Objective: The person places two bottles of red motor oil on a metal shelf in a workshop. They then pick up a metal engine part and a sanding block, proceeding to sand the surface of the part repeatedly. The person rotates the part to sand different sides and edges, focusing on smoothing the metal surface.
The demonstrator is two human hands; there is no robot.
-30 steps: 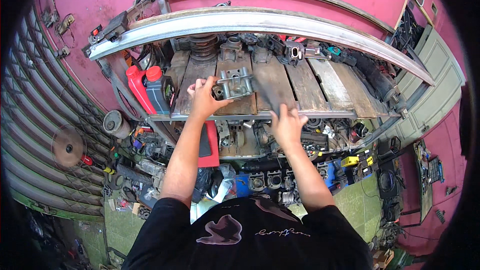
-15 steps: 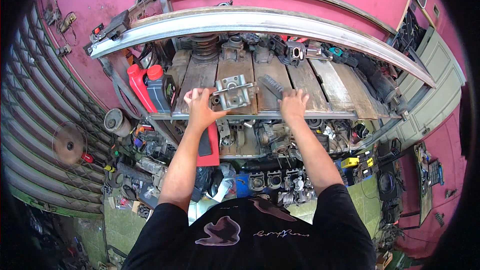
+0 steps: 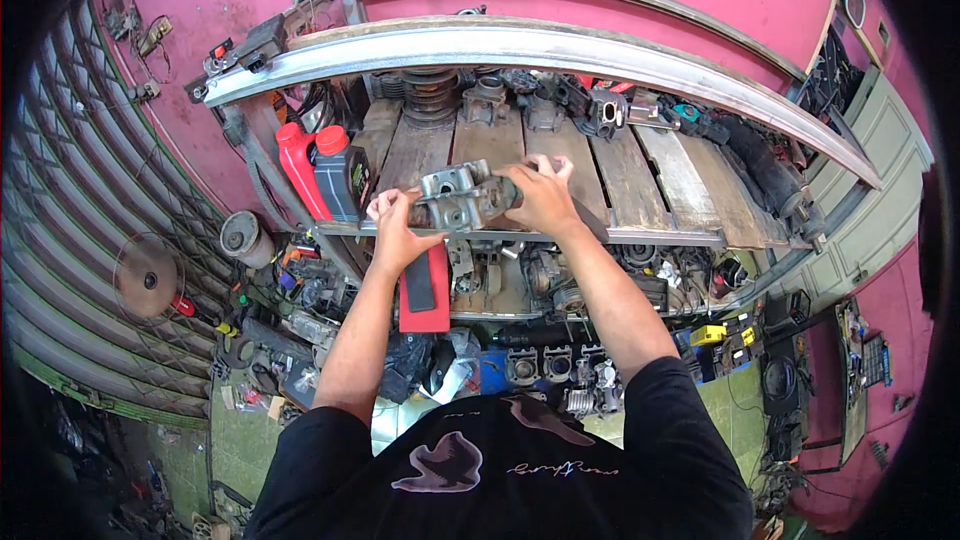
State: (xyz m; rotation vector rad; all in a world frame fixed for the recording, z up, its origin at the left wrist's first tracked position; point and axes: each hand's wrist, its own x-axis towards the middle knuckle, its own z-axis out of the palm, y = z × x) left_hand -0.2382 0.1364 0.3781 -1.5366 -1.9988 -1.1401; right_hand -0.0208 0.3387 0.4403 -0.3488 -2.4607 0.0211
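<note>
A grey metal engine cylinder head is held up over the front edge of the wooden shelf. My left hand grips its left end, thumb underneath along the near side and fingers behind. At the other end, my right hand is closed on the casting, its fingertips partly hidden. The head is tilted, showing a round opening and bolt holes. A dark, elongated thing shows beneath my right wrist; most of it is covered.
Two oil bottles, one red and one dark with a red cap, stand at the shelf's left. Engine parts and a coil spring line its back. A metal beam crosses above. More castings lie below on blue.
My right hand has moved left onto the cylinder head; the dark brush-like thing seen beside it is now mostly hidden. The cylinder head has turned and tilted. The view has shifted slightly.
</note>
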